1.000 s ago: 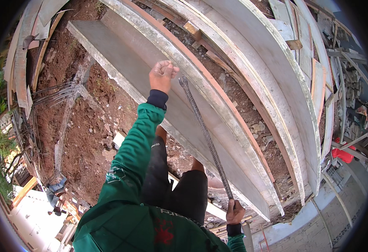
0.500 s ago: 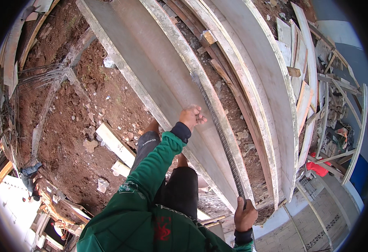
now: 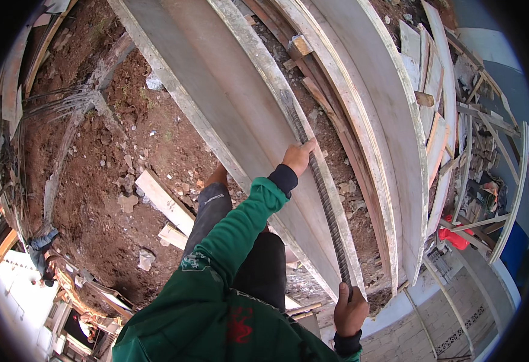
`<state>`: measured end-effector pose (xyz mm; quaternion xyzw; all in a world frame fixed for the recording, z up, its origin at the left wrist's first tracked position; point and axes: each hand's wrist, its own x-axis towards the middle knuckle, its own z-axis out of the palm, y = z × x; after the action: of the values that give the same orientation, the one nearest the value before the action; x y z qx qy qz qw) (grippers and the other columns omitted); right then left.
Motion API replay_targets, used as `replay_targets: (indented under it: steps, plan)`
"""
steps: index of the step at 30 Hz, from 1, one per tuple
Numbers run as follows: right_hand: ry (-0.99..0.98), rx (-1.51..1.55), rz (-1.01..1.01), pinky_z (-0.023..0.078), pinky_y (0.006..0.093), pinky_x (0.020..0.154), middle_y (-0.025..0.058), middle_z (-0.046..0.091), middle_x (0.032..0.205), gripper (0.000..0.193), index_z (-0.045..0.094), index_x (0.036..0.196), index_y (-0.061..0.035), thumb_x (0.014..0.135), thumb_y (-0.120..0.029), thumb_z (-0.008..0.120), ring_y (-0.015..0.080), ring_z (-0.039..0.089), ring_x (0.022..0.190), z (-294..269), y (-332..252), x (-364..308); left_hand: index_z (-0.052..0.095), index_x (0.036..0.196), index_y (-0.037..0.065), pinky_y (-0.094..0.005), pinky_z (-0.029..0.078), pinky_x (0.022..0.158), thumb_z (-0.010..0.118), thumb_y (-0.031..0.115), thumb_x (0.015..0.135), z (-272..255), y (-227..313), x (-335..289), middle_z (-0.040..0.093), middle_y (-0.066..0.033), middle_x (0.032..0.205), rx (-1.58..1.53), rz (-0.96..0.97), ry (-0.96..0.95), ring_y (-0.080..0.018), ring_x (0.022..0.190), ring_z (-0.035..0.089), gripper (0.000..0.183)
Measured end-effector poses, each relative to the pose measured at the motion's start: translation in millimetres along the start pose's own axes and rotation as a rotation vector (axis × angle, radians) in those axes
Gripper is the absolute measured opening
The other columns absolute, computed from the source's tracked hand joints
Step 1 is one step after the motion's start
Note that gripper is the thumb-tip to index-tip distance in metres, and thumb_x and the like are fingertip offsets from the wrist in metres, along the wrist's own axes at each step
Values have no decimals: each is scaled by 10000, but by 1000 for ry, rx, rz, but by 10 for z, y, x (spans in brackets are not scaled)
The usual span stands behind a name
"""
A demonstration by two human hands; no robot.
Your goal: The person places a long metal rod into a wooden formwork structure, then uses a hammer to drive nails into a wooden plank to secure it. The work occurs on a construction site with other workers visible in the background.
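Observation:
A long, dark ribbed steel rod (image 3: 331, 220) lies slantwise along the upper edge of a grey channel-shaped trough (image 3: 246, 114). My right hand (image 3: 351, 312) is closed round its near end, thumb up along it. Farther up, my left hand (image 3: 297, 159) reaches across the trough and has its fingers closed over the rod; the palm side is hidden. Beyond the left hand the rod runs on to a thinner, paler tip. Both hands come out of green sleeves with dark cuffs.
A second channel-shaped trough (image 3: 373, 90) runs alongside on the right, with long planks (image 3: 331, 114) and a wood block (image 3: 301, 46) between the two. Loose boards (image 3: 166, 199) lie on the reddish soil at left. A person (image 3: 42, 253) is at the far left, beside piled timber.
My left hand has moved up and to the right, from over the trough onto the rod, and closed on it. The right hand stays at the near end.

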<state>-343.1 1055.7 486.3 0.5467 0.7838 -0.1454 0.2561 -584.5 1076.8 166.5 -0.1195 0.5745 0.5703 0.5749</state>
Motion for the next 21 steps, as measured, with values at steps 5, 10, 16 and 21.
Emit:
replay_targets:
  steps: [5, 10, 16, 21]
  plan:
    - [43, -60, -15, 419, 494, 505, 214, 563, 566, 374, 566, 747, -32, 924, -361, 581, 430, 575, 542, -223, -67, 219, 554, 788, 101, -259, 251, 409, 600, 420, 882, -21, 340, -32, 428, 33, 597, -72, 58, 64, -86, 433, 339, 335]
    - [77, 4, -58, 418, 518, 529, 244, 562, 590, 400, 550, 734, -28, 929, -377, 563, 456, 572, 567, 291, 173, 400, 563, 797, 79, -276, 231, 381, 589, 471, 890, -115, 249, 47, 396, 29, 566, 88, 10, 19, -91, 403, 317, 404]
    - [18, 188, -60, 463, 518, 560, 244, 574, 594, 485, 548, 725, -24, 922, -466, 528, 455, 596, 593, 1583, 723, 724, 641, 893, 17, -254, 313, 440, 480, 517, 961, -420, -43, 373, 470, 9, 629, 268, 256, 214, -93, 489, 401, 530]
    - [60, 179, -111, 469, 501, 598, 236, 592, 644, 478, 574, 763, -23, 917, -474, 532, 445, 596, 637, 2304, 1122, 1208, 666, 930, 15, -232, 263, 418, 470, 487, 977, -700, 784, 332, 448, 33, 678, 123, 117, 342, -67, 487, 342, 513]
